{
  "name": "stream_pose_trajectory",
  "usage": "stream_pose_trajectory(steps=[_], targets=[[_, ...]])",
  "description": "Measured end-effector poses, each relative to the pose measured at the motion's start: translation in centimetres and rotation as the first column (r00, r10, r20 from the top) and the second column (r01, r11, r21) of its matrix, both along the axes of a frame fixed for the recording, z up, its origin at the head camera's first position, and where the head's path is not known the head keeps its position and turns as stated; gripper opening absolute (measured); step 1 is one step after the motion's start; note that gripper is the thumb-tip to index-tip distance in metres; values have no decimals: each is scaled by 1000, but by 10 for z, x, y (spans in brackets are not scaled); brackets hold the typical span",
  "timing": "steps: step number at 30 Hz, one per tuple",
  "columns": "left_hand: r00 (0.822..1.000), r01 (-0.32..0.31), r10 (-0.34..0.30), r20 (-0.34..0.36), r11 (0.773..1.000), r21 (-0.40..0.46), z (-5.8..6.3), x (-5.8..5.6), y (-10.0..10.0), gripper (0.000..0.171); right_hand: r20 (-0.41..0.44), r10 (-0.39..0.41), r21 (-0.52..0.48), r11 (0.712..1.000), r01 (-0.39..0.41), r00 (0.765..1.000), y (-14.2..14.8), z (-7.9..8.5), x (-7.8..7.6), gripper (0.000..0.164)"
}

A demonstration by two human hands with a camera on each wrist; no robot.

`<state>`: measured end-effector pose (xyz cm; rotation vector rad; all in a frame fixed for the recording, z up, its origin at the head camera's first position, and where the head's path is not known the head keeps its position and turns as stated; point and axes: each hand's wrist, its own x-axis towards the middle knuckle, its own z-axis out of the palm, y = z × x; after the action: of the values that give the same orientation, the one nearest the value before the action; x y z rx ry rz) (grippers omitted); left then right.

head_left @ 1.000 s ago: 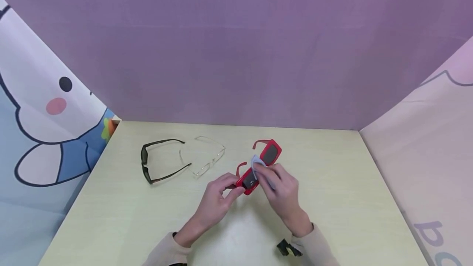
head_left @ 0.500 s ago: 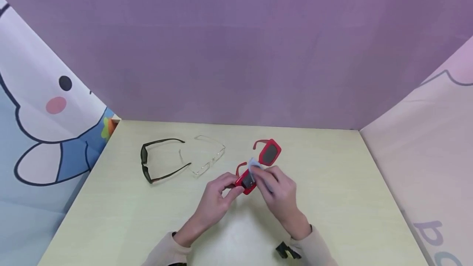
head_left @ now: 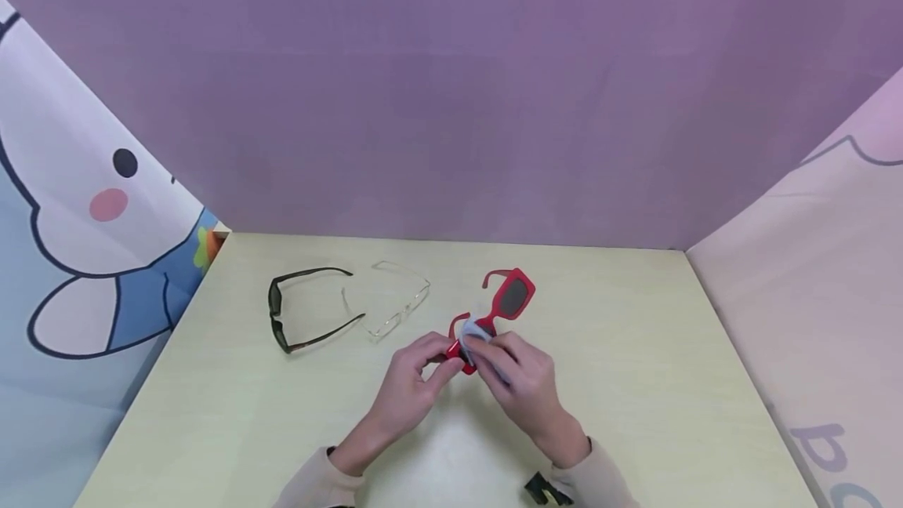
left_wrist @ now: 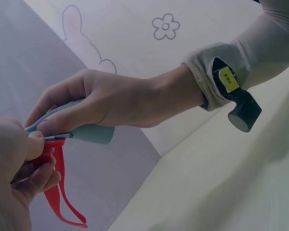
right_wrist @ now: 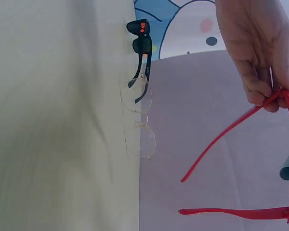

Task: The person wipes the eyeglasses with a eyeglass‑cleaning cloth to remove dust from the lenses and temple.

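Note:
Red-framed sunglasses (head_left: 513,296) with dark lenses are held above the table, temples pointing away from the person. My left hand (head_left: 407,386) pinches their left end between thumb and fingers, beside the hinge. A light blue cloth (left_wrist: 94,134) is pinched in my right hand (head_left: 518,386), which presses it against the left lens. In the head view the cloth and fingers hide most of that lens, while the right lens shows bare. Both red temples (right_wrist: 221,139) are unfolded in the right wrist view.
Black sunglasses (head_left: 277,312) lie unfolded on the table (head_left: 635,351) at the left. Beside them are thin clear-lensed glasses (head_left: 405,310). A small black object (head_left: 543,488) is near the right sleeve. A purple backdrop (head_left: 451,100) rises behind the table.
My right hand has moved the cloth down and left along the red sunglasses, from near the bridge onto the left lens. The left hand keeps its grip at almost the same spot.

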<state>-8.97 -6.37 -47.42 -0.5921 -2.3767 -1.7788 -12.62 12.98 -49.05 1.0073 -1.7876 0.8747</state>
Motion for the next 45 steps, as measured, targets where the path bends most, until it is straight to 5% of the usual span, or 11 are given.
stream_pose_trajectory(steps=[9,18,24,34,45], targets=[[999,6,-4,52,1000,-23,1,2,-1,15,79,-74,-82,993,81,994,7,3,-4,25],[1000,2,-2,27,1000,-6,-2,3,-1,15,25,-8,-20,1000,9,1000,1,-4,4,22],[999,-4,4,32,1000,4,-2,2,0,14,65,6,-107,994,1,998,7,-2,1,24],[999,-43,42,33,999,15,1,5,0,7,124,-162,-270,944,190,979,37,9,-20,31],[998,23,-22,54,1000,-17,2,5,-5,6,189,-162,-265,941,209,968,48,17,-28,32]])
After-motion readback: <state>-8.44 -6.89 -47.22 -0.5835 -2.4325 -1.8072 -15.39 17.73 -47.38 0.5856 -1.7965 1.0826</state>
